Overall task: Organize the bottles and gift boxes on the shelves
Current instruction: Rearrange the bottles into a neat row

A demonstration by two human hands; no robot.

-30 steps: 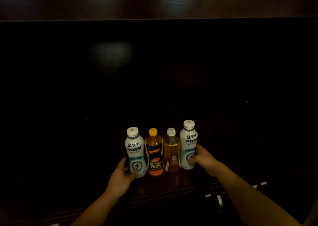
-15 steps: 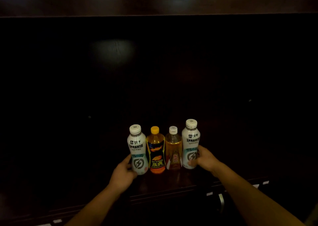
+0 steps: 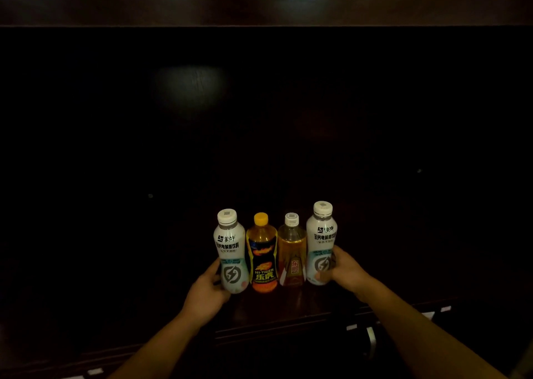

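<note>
Several bottles stand upright in a tight row on a dark wooden shelf (image 3: 288, 310). From the left: a white bottle (image 3: 230, 251), an orange bottle with a yellow cap (image 3: 262, 256), a clear amber bottle with a white cap (image 3: 292, 251) and a second white bottle (image 3: 321, 243). My left hand (image 3: 206, 293) wraps the lower part of the left white bottle. Around the base of the right white bottle, my right hand (image 3: 347, 272) is closed. No gift boxes are visible.
The shelf recess behind the bottles is very dark, with a faint reflection on its back panel (image 3: 190, 87). A wooden board (image 3: 259, 0) runs overhead. A metal handle (image 3: 370, 338) and small white labels sit below the shelf's front edge at the right.
The row of bottles sits slightly further back and closer together, squeezed between both hands. Both hands stay on the outer white bottles.
</note>
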